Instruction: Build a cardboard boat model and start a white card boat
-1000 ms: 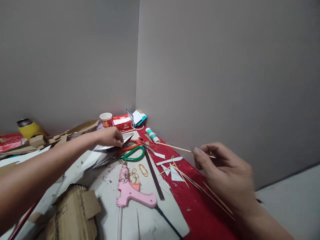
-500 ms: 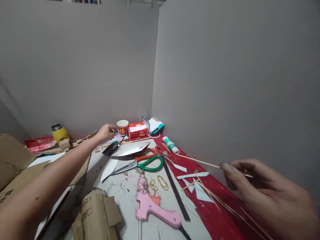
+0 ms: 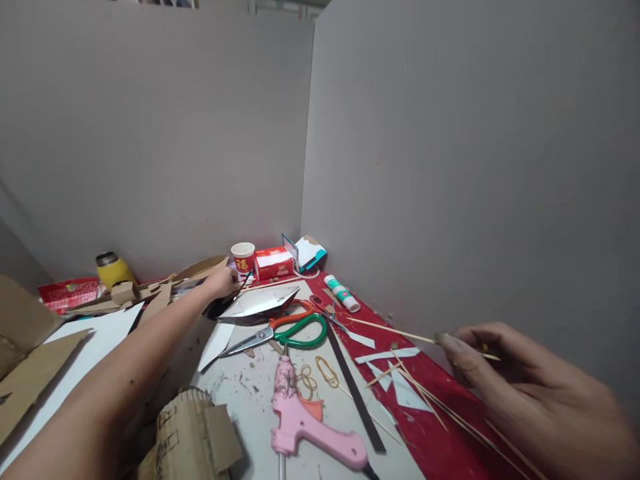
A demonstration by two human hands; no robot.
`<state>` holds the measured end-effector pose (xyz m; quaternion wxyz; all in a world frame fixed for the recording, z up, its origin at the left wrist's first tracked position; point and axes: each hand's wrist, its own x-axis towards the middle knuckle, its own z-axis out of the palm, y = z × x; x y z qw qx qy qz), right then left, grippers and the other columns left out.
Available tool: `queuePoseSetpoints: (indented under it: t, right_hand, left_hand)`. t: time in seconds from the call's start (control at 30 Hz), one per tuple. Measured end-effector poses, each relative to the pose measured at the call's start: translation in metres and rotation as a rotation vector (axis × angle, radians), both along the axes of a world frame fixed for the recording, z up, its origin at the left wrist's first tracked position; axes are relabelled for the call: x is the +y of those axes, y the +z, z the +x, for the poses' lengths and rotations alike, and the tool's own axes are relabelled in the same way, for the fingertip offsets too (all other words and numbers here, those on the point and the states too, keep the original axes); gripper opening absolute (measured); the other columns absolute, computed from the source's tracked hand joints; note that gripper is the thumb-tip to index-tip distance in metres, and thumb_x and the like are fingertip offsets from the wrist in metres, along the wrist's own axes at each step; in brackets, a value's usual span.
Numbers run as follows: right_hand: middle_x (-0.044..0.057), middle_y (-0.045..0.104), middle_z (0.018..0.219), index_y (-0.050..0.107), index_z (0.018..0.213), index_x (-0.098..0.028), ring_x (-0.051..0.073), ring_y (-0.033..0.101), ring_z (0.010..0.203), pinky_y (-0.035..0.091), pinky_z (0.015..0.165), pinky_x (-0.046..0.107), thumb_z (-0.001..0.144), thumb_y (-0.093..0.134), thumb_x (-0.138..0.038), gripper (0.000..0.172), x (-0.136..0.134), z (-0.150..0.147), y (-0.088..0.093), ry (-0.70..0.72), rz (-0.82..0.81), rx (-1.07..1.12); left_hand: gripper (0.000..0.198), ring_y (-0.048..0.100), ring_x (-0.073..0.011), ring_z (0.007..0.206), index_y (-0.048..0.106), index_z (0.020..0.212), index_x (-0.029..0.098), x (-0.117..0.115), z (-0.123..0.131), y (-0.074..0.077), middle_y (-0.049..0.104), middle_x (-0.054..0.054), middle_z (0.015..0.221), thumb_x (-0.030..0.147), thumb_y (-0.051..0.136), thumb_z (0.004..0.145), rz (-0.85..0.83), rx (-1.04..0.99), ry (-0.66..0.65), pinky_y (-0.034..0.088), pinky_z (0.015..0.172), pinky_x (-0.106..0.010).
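My right hand [image 3: 520, 380] pinches a thin bamboo stick [image 3: 395, 328] between thumb and fingers, its long end pointing left over the red tabletop. At the back of the table, my left hand [image 3: 223, 283] is closed, its fingers curled down beside a red and white paper cup [image 3: 243, 259]. Whatever those fingertips grip is hidden behind the hand. Just to the right of it lies a folded white and black card piece [image 3: 265, 303]. Scissors with orange and green handles [image 3: 300, 331] lie in front of that piece.
A pink glue gun [image 3: 315, 430] lies nearest, beside a corrugated cardboard roll [image 3: 187, 440]. Loose bamboo sticks [image 3: 455, 413] and paper scraps lie at right. A yellow bottle [image 3: 114, 270] stands at back left. Grey walls [image 3: 450, 167] enclose the back and right.
My left hand has moved down and slightly right, lower beside the paper cup. My right hand keeps its hold on the bamboo stick, and the view has shifted slightly.
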<state>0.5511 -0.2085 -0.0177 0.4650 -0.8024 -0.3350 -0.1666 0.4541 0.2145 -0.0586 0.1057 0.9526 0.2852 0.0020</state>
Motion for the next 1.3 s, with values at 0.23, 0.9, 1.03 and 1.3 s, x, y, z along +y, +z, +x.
queuePoseSetpoints:
  t: [0.23, 0.9, 1.03, 1.3]
  right_hand:
    - [0.000, 0.061, 0.055, 0.061, 0.064, -0.027, 0.016, 0.055, 0.045, 0.043, 0.049, 0.026, 0.072, 0.064, -0.039, 0.015, 0.001, 0.002, -0.004, 0.003, -0.024, 0.019]
    - [0.002, 0.062, 0.058, 0.060, 0.065, -0.025, 0.016, 0.058, 0.047, 0.044, 0.048, 0.025, 0.075, 0.062, -0.052, 0.029, 0.001, 0.008, -0.010, 0.069, -0.072, 0.006]
    - [0.002, 0.063, 0.059, 0.061, 0.066, -0.025, 0.016, 0.058, 0.048, 0.043, 0.047, 0.025, 0.075, 0.061, -0.056, 0.033, 0.002, 0.005, -0.008, 0.083, -0.075, 0.013]
    - [0.001, 0.062, 0.058, 0.061, 0.066, -0.025, 0.015, 0.057, 0.047, 0.043, 0.049, 0.024, 0.075, 0.062, -0.055, 0.032, 0.002, 0.006, -0.010, 0.084, -0.086, 0.019]
  left_hand:
    - [0.031, 0.060, -0.0214, 0.099, 0.057, 0.116, 0.017, 0.004, -0.004, 0.003, 0.059, -0.009, 0.118, 0.032, 0.055, 0.090, -0.001, 0.008, -0.030, 0.052, 0.083, -0.042]
    - [0.032, 0.061, -0.0226, 0.097, 0.057, 0.115, 0.015, 0.021, -0.020, 0.032, 0.060, -0.008, 0.115, 0.032, 0.057, 0.088, -0.327, -0.168, 0.081, 0.053, 0.081, -0.042]
    - [0.030, 0.062, -0.0215, 0.094, 0.058, 0.113, 0.014, 0.021, -0.024, 0.038, 0.061, -0.008, 0.113, 0.032, 0.057, 0.088, -0.352, -0.143, 0.110, 0.053, 0.079, -0.040]
    - [0.030, 0.062, -0.0219, 0.093, 0.059, 0.112, 0.014, 0.019, -0.025, 0.044, 0.062, -0.007, 0.111, 0.033, 0.057, 0.088, -0.326, -0.140, 0.132, 0.054, 0.078, -0.039]
